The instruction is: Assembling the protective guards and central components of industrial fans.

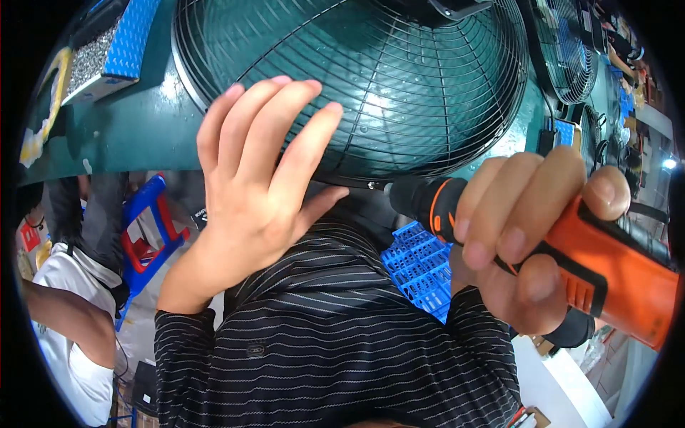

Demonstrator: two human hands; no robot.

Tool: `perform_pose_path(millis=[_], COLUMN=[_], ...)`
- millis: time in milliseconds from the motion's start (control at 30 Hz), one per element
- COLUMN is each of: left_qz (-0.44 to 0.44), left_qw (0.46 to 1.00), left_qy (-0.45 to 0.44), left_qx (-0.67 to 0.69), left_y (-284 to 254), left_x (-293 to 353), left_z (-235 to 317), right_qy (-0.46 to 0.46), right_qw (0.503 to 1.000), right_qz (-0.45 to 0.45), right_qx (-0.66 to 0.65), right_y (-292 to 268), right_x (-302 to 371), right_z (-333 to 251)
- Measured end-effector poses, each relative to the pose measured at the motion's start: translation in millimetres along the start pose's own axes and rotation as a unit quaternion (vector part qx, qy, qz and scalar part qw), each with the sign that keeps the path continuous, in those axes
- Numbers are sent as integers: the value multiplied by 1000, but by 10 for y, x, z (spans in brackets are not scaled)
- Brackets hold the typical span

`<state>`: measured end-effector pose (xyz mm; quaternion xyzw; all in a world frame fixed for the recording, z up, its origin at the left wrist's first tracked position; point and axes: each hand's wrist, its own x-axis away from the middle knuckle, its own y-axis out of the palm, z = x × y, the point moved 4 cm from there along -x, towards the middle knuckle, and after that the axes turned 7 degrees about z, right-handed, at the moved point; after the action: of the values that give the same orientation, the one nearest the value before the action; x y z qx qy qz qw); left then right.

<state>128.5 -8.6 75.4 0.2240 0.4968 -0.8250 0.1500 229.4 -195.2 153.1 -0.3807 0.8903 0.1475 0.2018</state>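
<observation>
A round black wire fan guard (371,93) lies on the green tabletop, its rim along the near table edge. My left hand (260,160) rests over the guard's near-left side with fingers spread. Its thumb stretches along the rim's outer side. My right hand (531,228) is wrapped round an orange and black cordless drill (621,267). The drill points left, and its tip meets or nearly meets a small bright screw (372,185) on the rim, just right of my left thumb. Whether they touch is hard to tell.
A blue patterned box (132,43) of small metal parts stands at the far left beside a roll of tape (53,107). Another fan guard (571,57) is at the far right. Below the table are a blue plastic crate (424,267) and a blue-red stool (146,228). A person's arm (71,314) shows at left.
</observation>
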Motion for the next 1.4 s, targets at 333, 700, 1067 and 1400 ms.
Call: perform_pose_path(millis=[333, 700, 1067, 1400], left_qz=[-6, 11, 141, 176], left_qw=[999, 998, 986, 886], left_qy=[-3, -1, -57, -253], left_qx=[52, 67, 63, 347], left_y=[-9, 9, -256, 144], left_x=[-88, -65, -145, -325], left_z=[-4, -51, -769, -1443], right_qy=[20, 69, 14, 358], right_qw=[999, 980, 982, 852], right_qz=[-41, -174, 85, 362], right_qx=[25, -60, -166, 123], right_y=[169, 176, -466, -764], right_x=[-81, -309, 210, 1145], right_z=[-33, 81, -269, 129])
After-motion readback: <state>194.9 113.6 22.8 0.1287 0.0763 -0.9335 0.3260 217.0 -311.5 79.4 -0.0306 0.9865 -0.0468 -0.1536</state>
